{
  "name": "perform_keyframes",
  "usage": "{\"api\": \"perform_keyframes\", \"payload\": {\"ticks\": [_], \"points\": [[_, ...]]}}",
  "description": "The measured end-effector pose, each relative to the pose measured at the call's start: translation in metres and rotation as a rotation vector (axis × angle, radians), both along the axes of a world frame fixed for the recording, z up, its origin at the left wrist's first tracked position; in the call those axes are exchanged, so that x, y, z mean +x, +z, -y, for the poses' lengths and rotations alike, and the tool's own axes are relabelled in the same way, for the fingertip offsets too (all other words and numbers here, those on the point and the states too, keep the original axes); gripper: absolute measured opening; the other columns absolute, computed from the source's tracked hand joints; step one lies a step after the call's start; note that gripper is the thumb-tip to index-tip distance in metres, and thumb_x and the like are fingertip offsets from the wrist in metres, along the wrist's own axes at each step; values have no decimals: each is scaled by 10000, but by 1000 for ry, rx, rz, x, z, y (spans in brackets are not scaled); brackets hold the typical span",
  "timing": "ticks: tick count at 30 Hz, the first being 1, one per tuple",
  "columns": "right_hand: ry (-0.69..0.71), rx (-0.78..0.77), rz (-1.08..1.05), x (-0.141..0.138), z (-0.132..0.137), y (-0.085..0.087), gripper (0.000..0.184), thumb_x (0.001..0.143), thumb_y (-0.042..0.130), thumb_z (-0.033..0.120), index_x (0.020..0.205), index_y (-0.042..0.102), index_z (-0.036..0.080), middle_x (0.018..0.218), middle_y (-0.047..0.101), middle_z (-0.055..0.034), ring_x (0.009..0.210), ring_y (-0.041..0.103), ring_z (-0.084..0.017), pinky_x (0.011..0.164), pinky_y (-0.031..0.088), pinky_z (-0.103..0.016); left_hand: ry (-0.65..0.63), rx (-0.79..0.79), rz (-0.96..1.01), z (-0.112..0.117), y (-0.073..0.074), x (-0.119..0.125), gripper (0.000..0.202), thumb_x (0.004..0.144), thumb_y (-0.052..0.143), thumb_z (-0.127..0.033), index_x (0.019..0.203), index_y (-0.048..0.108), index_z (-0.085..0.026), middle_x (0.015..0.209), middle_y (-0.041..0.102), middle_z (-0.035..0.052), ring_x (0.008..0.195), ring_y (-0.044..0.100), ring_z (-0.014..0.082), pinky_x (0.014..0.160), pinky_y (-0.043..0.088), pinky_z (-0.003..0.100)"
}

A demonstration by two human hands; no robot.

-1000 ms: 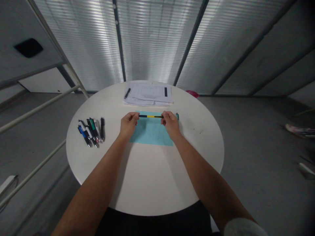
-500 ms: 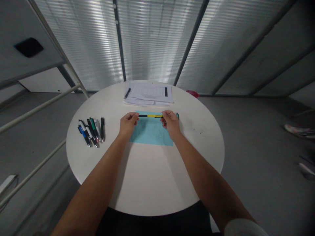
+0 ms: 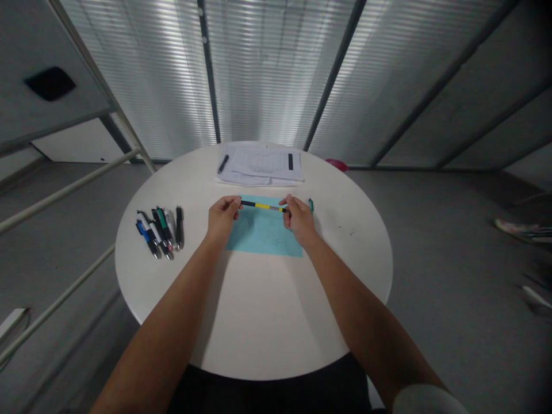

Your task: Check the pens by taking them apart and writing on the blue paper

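A yellow and black pen (image 3: pixel 262 206) is stretched between my two hands, just over a light blue sheet of paper (image 3: pixel 265 238). My left hand (image 3: pixel 222 216) pinches its black left end between thumb and fingertips. At the other end, my right hand (image 3: pixel 301 219) is closed around the pen's tip, with the index finger slightly raised. Part of a green pen (image 3: pixel 311 204) lies on the table just beyond my right hand.
On the round white table (image 3: pixel 267 322), several pens (image 3: pixel 160 230) lie grouped at the left. A stack of printed papers (image 3: pixel 261 164) with a dark pen (image 3: pixel 223 164) on it is at the back. Metal rails (image 3: pixel 73 187) stand to the left. Another person's shoe (image 3: pixel 517 228) shows at the right.
The yellow and black pen has tilted, its right end now lower, and appears turned about its length. My right index finger has lifted somewhat.
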State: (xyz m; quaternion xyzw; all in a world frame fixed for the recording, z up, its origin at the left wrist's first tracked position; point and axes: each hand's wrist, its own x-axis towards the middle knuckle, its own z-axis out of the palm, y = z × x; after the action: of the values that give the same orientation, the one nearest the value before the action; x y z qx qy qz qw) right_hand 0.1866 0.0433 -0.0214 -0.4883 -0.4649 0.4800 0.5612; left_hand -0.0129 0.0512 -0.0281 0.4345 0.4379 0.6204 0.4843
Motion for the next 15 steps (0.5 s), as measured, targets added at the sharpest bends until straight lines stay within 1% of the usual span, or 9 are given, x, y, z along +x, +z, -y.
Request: {"api": "perform_keyframes", "payload": {"ticks": [2, 7, 15], "points": [[1, -2, 12, 0, 0, 1, 412, 798, 562, 626, 810, 571, 214, 366, 362, 106, 296, 263, -57, 322, 193, -194, -7, 12, 6, 0, 0, 0, 289, 699, 715, -394, 849, 668, -152, 700, 602, 1, 514, 455, 65, 517, 376, 223], [-28, -1, 13, 1, -1, 2, 369, 759, 640, 554, 895, 569, 218, 413, 449, 99, 339, 358, -55, 355, 232, -172, -16, -16, 3, 1, 1, 0, 301, 687, 727, -400, 849, 673, -152, 703, 612, 5, 502, 462, 64, 496, 367, 218], [-10, 9, -48, 1, -2, 1, 343, 761, 659, 524, 851, 567, 206, 498, 506, 81, 343, 350, -40, 344, 233, -184, -6, -43, 8, 0, 2, 1, 292, 697, 728, -388, 860, 691, -148, 715, 617, 16, 498, 463, 65, 501, 374, 226]]}}
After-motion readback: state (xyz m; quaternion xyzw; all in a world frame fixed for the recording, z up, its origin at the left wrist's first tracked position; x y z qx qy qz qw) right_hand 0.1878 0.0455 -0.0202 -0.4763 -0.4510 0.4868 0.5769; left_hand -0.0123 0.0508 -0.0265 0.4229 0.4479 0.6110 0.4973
